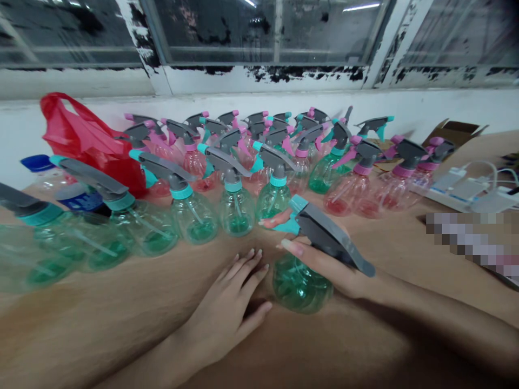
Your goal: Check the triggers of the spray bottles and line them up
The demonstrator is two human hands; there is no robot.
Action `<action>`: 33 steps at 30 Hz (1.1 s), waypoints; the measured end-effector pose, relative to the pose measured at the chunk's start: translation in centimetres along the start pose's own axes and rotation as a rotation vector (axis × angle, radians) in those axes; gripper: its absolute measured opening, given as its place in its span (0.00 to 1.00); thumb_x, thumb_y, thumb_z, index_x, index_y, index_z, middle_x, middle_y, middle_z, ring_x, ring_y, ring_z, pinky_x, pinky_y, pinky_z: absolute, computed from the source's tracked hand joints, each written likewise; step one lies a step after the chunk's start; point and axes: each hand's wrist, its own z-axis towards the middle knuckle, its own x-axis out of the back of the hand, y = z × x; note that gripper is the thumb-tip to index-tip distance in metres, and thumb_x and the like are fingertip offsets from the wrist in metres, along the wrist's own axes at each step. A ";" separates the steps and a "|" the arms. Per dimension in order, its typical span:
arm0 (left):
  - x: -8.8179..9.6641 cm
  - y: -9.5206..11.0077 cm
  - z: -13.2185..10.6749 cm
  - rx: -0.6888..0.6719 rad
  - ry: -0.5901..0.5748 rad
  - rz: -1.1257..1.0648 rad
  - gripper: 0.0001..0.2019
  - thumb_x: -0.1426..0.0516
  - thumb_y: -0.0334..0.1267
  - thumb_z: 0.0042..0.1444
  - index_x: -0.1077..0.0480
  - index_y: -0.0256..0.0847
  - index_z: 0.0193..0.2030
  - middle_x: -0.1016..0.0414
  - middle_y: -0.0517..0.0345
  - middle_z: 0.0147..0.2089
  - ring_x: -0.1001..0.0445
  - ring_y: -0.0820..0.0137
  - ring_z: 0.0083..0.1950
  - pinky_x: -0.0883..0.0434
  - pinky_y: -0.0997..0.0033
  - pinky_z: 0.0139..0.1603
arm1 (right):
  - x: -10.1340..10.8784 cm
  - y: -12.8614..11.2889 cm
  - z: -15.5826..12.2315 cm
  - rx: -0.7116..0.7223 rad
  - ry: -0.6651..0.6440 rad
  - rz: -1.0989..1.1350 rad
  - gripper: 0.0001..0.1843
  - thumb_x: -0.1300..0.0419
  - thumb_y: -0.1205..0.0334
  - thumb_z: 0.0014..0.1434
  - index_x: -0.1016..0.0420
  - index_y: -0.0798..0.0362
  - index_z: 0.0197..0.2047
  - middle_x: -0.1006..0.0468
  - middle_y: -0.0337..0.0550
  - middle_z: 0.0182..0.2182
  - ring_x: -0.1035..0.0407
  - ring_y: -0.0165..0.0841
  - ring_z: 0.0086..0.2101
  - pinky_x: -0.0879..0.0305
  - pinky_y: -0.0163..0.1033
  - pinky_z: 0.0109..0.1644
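My right hand (330,265) is wrapped round the neck of a green spray bottle (302,289), just under its grey head with a teal nozzle and trigger. The bottle stands near the table's front, tilted slightly if at all. Flat on the wood beside it lies my left hand (231,302), fingers stretched out, holding nothing. Beyond my hands stands a curved row of similar green spray bottles (237,210) with teal collars. Behind and to the right are several pink spray bottles (343,189) with pink collars, a few green ones among them.
A red plastic bag (97,140) stands at the back left, with a blue-capped bottle (38,165) in front of it. An opened cardboard box (454,132) and white plugs on a power strip (466,186) are at the right. Windows line the wall behind the table (133,324).
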 end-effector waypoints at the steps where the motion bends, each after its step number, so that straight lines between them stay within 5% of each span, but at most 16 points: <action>1: 0.0 0.0 0.0 0.002 0.003 -0.004 0.25 0.48 0.46 0.65 0.42 0.38 0.64 0.43 0.46 0.68 0.43 0.56 0.67 0.42 0.51 0.64 | 0.0 0.0 0.0 0.003 -0.005 0.005 0.12 0.43 0.57 0.61 0.31 0.46 0.48 0.29 0.36 0.27 0.32 0.30 0.25 0.28 0.40 0.38; 33: 0.0 0.0 0.1 -0.013 0.014 0.015 0.25 0.48 0.46 0.65 0.42 0.36 0.64 0.43 0.45 0.68 0.44 0.55 0.67 0.42 0.50 0.63 | 0.0 0.0 0.3 0.070 -0.004 0.057 0.10 0.42 0.59 0.60 0.30 0.49 0.46 0.28 0.37 0.31 0.32 0.28 0.26 0.31 0.35 0.33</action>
